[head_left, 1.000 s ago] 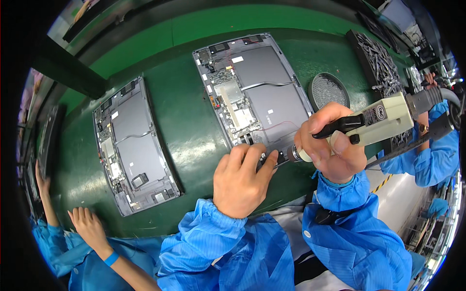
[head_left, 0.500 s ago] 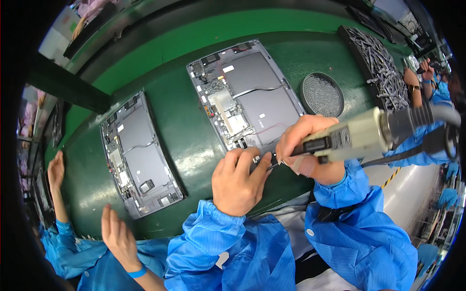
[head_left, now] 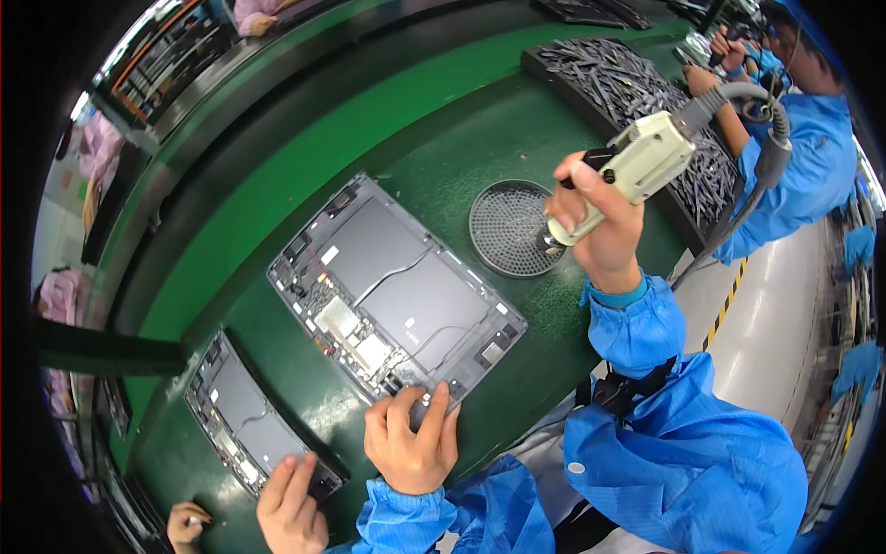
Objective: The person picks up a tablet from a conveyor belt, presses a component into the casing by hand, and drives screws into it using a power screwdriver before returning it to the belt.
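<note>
My right hand [head_left: 604, 217] grips a cream electric screwdriver [head_left: 651, 157] with a thick cable. Its tip points down at the right part of a round dish [head_left: 517, 198] with a grid of small holes; whether it touches is hidden. An opened tablet [head_left: 406, 286], its grey battery and circuit board exposed, lies left of the dish. At its near edge, my left hand [head_left: 411, 439] has its fingers curled, with thumb and fingertips on a small dark part [head_left: 420, 409] at the tablet's corner. The fingers partly cover that part.
A second opened tablet [head_left: 245, 406] lies to the left, with a co-worker's hand [head_left: 291, 499] on its near end and another hand [head_left: 187, 524] beside it. A black tray [head_left: 697, 217] of dark slender parts stands at the right. Beyond it sits another person in blue [head_left: 798, 138].
My right hand has lifted the screwdriver away from the tablet's near corner and over to the round dish. My left hand stays at that corner. The view has turned; the co-worker's hand has reached the second tablet.
</note>
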Tool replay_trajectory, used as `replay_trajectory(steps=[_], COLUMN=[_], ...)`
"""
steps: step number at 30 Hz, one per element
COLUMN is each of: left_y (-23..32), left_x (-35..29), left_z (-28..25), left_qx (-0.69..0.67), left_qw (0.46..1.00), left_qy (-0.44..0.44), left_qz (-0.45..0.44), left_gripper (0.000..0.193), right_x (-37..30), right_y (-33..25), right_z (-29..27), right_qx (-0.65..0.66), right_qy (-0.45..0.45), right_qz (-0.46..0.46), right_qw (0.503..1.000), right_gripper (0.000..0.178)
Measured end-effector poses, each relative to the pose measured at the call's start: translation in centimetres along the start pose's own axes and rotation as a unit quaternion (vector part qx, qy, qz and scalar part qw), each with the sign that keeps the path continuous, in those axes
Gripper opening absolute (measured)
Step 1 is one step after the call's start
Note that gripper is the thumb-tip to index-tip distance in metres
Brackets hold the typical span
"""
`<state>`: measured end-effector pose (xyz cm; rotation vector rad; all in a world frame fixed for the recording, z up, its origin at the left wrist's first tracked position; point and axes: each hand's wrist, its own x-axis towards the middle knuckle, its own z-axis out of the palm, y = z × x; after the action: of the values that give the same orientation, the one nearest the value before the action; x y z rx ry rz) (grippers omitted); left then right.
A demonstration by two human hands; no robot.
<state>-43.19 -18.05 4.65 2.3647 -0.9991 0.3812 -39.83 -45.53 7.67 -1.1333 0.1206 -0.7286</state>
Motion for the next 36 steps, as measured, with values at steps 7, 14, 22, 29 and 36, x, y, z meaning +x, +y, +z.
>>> replay_trajectory(steps=[7, 14, 22, 29, 36], left_y=[0.5, 0.4, -0.1, -2.2, -2.4], left_x=[0.3, 0.1, -0.4, -2.2, -2.8], left_z=[0.2, 0.1, -0.2, -0.5, -0.7], left_qx=[0.013, 0.010, 0.001, 0.015, 0.005], left_qw=[1.000, 1.000, 1.000, 0.999, 0.999], left_qy=[-0.003, 0.002, -0.004, 0.025, 0.043], left_qz=[-0.018, -0.018, -0.015, -0.044, -0.032], left_gripper=[0.035, 0.037, 0.044, 0.048, 0.048], right_x=[0.7, 0.8, 0.5, -0.7, -7.9], right_y=[0.3, 0.8, 0.9, -0.7, 0.1], right_z=[0.2, 0.2, 0.3, 0.0, 7.3], right_qx=[-0.060, -0.050, -0.049, 0.066, 0.104], right_qy=[0.003, 0.001, 0.028, -0.050, -0.281], right_qz=[-0.004, -0.003, -0.010, 0.001, 0.092], right_qw=[0.998, 0.999, 0.998, 0.997, 0.950], right_gripper=[0.022, 0.021, 0.018, 0.027, 0.035])
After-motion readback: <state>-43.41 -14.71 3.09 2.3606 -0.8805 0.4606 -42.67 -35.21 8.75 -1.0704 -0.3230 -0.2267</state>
